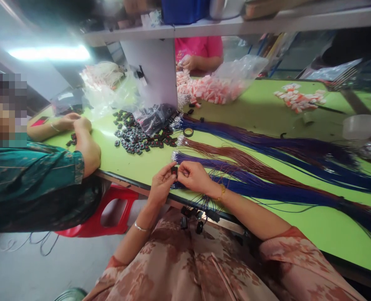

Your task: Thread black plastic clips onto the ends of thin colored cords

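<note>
Near the front edge of the green table, my left hand (164,180) pinches a small black connector (174,170) with a red mark. My right hand (191,175) is closed at the connector's right side, its thumb and fingertips pressed together; what they grip is too small to make out. Bundles of purple and blue wires (235,173) and brown wires (235,155) lie behind and to the right of my hands. A pile of black connectors (135,138) sits beyond my left hand. Several wired black connectors (199,226) hang at the table edge by my lap.
A roll of tape (188,132) lies near the wire ends. A person in green sleeves works at the left, beside a red stool (116,213). Across the table, a person in pink handles orange-white parts (210,88). A shelf (235,27) spans above.
</note>
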A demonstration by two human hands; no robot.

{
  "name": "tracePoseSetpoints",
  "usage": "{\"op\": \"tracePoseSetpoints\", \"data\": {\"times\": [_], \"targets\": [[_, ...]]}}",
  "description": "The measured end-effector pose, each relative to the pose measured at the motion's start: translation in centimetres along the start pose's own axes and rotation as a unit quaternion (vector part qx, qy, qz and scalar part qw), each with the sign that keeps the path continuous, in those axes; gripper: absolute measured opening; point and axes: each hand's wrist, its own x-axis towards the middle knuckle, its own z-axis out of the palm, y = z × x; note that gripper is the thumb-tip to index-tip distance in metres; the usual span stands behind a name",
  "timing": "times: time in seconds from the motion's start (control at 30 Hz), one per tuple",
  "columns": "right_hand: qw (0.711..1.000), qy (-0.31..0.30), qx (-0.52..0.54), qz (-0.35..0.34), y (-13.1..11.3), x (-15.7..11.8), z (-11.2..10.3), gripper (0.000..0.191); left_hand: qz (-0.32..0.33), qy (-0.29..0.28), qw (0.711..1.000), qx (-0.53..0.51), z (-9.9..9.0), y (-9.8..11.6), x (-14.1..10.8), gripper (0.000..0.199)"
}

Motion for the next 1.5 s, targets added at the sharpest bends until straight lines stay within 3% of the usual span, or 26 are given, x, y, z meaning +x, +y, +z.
{"op": "tracePoseSetpoints", "data": {"times": [0.13,0.3,0.47,0.6,0.67,0.77,1.0,1.1,1.23,1.37,1.5], "targets": [[0.999,-0.029,-0.012,-0.037,0.6,-0.3,0.5,0.011,-0.013,0.020,1.000,-0.003,-0.1,-0.4,0.0,0.048],[0.995,-0.042,-0.087,-0.018,0.6,-0.9,1.3,0.013,-0.010,0.032,0.999,0.014,-0.2,-1.0,-0.3,0.047],[0.990,-0.110,-0.090,0.000,1.6,0.8,-0.3,0.016,-0.028,0.022,0.999,0.021,-0.7,-0.9,-0.2,0.047],[0.973,-0.079,-0.200,0.079,4.3,2.9,-2.1,0.013,-0.033,0.026,0.999,0.009,-1.3,-0.5,0.2,0.046],[0.958,-0.092,-0.247,0.113,5.8,3.4,-2.3,0.012,-0.040,0.025,0.999,0.006,-1.5,-0.6,0.3,0.045],[0.958,-0.109,-0.239,0.111,7.1,3.5,-2.2,0.015,-0.049,0.033,0.998,-0.005,-1.6,-1.0,0.3,0.043],[0.951,-0.078,-0.278,0.106,6.4,3.5,-2.7,0.018,-0.053,0.049,0.996,-0.049,-1.3,-1.2,0.4,0.036],[0.966,-0.061,-0.229,0.108,5.3,4.0,-2.5,0.015,-0.050,0.051,0.996,-0.056,-1.2,-1.4,0.6,0.036],[0.995,-0.044,-0.073,0.055,3.4,4.9,-1.7,0.013,-0.053,0.040,0.995,-0.073,-0.7,-1.6,0.7,0.036],[0.998,-0.028,0.043,0.033,2.2,4.6,-1.0,0.012,-0.055,0.038,0.992,-0.109,-0.1,-1.4,0.8,0.032],[0.996,-0.017,0.076,0.053,2.1,2.7,-0.6,0.012,-0.065,0.032,0.987,-0.142,0.1,-1.4,1.1,0.029]]}}
